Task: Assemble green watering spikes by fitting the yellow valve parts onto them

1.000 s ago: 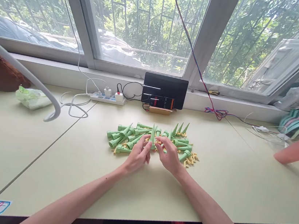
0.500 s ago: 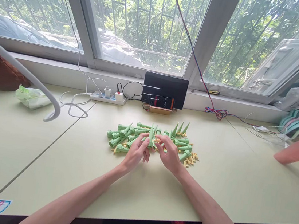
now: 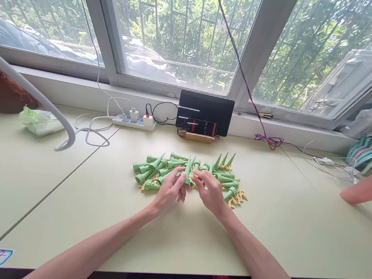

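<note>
My left hand [image 3: 169, 190] is closed around a green plastic watering spike [image 3: 188, 169], its pointed end up. Close beside it on the right, my right hand [image 3: 212, 189] has its thumb and index finger pinched on a small yellow plastic piece [image 3: 194, 174], which is partly hidden by the fingertips. More green spikes [image 3: 147, 171] lie heaped to the left and behind my hands. Several small yellow pieces [image 3: 238, 197] lie loose right of my right hand. Three spikes [image 3: 225, 159] stand upright at the back right of the pile, with yellow pieces at their bases.
Behind the pile a black tablet [image 3: 206, 105] leans upright, a phone [image 3: 202, 127] before it. A power strip [image 3: 135, 122] with cables sits left of these. A white curved bar [image 3: 41, 95] reaches in from the left. On the right is a tilted cup [image 3: 370, 185] of pink drink.
My right fingertips have shifted very slightly, staying close to the spike. My left hand and the pile look the same.
</note>
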Motion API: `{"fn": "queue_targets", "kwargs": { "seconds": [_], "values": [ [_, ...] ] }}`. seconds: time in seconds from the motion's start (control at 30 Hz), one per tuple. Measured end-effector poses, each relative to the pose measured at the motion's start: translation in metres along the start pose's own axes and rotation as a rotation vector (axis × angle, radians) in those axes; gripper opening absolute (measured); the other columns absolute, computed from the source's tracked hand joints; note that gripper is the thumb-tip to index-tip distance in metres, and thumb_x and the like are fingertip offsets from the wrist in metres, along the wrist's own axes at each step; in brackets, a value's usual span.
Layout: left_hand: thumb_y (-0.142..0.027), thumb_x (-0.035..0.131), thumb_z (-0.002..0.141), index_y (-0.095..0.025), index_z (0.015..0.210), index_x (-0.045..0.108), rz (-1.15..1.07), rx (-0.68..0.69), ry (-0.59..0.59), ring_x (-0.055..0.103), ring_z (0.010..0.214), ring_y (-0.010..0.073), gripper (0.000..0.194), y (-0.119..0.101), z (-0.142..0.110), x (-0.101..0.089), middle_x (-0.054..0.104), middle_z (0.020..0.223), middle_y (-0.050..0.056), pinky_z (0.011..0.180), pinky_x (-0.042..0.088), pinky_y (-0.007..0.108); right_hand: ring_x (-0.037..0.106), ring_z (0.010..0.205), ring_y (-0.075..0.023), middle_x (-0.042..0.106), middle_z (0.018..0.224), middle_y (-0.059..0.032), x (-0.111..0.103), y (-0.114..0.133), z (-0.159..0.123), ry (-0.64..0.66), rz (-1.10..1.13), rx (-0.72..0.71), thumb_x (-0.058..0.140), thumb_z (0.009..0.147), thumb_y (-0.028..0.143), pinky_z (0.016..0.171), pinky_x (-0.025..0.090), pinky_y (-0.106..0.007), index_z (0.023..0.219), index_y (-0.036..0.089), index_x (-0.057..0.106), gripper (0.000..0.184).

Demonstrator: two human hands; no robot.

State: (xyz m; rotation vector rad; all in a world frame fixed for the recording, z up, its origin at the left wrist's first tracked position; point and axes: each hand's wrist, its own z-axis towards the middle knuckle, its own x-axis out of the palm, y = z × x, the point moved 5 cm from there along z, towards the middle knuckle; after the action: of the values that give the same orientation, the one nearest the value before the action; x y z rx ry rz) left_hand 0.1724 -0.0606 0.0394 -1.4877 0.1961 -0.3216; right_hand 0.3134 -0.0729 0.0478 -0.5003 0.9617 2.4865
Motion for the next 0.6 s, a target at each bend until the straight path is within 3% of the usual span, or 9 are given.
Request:
{"fn": "queue_targets", "kwargs": {
  "seconds": [0.23, 0.6],
  "values": [
    [-0.054, 0.051, 0.092, -0.017, 0.118, 0.045, 0.027, 0.022, -0.001, 0.052, 0.038, 0.0103, 0.045, 0.0014, -0.0002, -0.0002, 0.059, 0.059, -0.004, 0.038, 0.039, 0.020, 0.059, 0.068, -0.0156, 0.061, 0.082, -0.0037, 0.0010, -0.0026, -0.0013, 0.001, -0.023, -0.007, 0.048, 0.100, 0.026, 0.063, 0.050, -0.028, 0.115, 0.024, 0.062, 0.020],
    [-0.052, 0.052, 0.092, -0.018, 0.119, 0.045, 0.052, 0.069, 0.007, 0.053, 0.039, 0.0095, 0.044, 0.0033, -0.0001, -0.0010, 0.060, 0.066, -0.004, 0.036, 0.039, 0.020, 0.064, 0.077, -0.0177, 0.069, 0.092, -0.0059, 0.0034, -0.0093, -0.0041, 0.032, 0.033, 0.085, 0.050, 0.100, 0.027, 0.066, 0.052, -0.029, 0.116, 0.022, 0.062, 0.021]
  ]
}}
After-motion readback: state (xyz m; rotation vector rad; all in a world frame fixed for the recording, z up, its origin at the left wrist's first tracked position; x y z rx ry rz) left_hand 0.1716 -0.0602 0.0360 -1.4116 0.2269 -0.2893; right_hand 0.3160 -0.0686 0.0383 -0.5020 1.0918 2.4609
